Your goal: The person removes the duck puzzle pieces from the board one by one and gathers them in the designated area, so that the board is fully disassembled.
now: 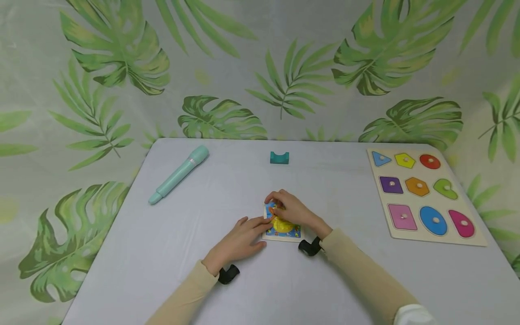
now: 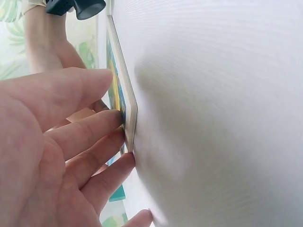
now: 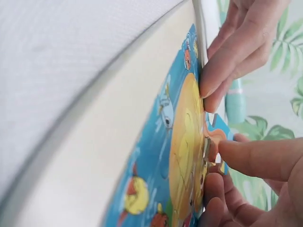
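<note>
Wooden puzzle (image 1: 284,227), left hand (image 1: 242,239) touching edge (image 2: 131,113), table (image 1: 341,194) around

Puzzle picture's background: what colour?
Blue; the puzzle shows it best in the right wrist view.

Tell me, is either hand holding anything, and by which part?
The right hand pinches a small, tilted puzzle piece, apparently by its edge; the left hand only touches the puzzle.
</note>
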The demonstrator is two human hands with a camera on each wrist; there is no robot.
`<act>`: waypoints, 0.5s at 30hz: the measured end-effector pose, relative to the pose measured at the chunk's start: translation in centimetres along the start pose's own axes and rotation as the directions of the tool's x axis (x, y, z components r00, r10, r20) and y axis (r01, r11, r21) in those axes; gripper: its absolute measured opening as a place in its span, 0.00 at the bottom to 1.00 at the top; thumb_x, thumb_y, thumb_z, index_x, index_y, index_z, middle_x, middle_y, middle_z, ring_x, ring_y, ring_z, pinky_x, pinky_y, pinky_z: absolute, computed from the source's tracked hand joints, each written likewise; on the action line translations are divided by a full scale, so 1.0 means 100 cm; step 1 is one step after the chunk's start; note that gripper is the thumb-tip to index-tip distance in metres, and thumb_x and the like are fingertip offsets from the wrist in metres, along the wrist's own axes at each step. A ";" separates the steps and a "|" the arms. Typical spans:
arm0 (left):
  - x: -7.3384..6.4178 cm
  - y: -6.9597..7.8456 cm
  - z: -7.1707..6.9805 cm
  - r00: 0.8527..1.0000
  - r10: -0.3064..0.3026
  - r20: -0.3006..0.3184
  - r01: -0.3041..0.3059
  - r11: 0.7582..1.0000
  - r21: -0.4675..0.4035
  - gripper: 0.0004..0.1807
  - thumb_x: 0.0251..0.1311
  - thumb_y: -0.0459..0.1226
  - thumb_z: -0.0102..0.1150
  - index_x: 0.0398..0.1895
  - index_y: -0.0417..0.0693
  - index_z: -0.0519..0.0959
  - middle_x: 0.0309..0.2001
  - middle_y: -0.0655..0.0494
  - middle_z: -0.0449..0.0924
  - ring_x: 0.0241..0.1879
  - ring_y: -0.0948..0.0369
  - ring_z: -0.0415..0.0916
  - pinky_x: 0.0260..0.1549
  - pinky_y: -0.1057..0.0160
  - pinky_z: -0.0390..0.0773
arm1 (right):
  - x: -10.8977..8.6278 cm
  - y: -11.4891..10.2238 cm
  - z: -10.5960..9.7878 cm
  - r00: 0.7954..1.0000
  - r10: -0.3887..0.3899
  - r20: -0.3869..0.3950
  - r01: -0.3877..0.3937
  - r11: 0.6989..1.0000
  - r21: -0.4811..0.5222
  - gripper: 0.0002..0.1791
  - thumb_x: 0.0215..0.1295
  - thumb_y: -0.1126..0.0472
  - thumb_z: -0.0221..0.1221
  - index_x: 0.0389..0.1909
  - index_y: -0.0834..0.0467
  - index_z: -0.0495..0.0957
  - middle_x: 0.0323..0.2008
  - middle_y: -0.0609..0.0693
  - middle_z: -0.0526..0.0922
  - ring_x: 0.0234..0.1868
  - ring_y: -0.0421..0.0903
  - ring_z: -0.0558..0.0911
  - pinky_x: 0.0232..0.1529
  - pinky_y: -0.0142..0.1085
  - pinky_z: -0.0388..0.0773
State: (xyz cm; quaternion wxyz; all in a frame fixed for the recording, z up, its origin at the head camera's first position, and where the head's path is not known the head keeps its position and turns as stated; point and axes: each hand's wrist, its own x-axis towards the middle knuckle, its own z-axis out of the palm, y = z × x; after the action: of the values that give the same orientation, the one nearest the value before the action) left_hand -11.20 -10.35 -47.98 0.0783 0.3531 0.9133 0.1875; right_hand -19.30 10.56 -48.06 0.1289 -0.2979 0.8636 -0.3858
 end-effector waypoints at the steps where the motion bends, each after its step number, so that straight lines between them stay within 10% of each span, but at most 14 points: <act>1: 0.000 0.000 0.000 1.000 -0.001 0.002 0.001 1.000 0.001 0.28 0.65 0.43 0.58 0.67 0.44 0.68 0.69 0.53 0.62 0.67 0.56 0.58 0.62 0.43 0.55 | 0.000 0.000 0.000 1.000 0.001 -0.012 -0.001 1.000 0.005 0.13 0.64 0.70 0.57 0.47 0.55 0.76 0.38 0.51 0.73 0.36 0.46 0.72 0.42 0.39 0.71; 15: 0.000 0.002 -0.003 1.000 -0.012 0.025 0.012 1.000 0.002 0.29 0.65 0.43 0.58 0.67 0.44 0.68 0.69 0.53 0.62 0.67 0.55 0.57 0.62 0.44 0.55 | -0.007 0.009 -0.027 0.982 0.169 -0.082 -0.135 0.940 0.314 0.11 0.62 0.72 0.56 0.44 0.64 0.80 0.37 0.57 0.78 0.36 0.51 0.74 0.39 0.37 0.73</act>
State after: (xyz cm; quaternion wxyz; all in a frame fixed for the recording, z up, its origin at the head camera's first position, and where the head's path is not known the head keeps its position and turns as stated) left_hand -11.17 -10.24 -47.64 0.0905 0.3499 0.9145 0.1818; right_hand -20.35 13.05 -46.95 0.1565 -0.1853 0.8192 -0.5197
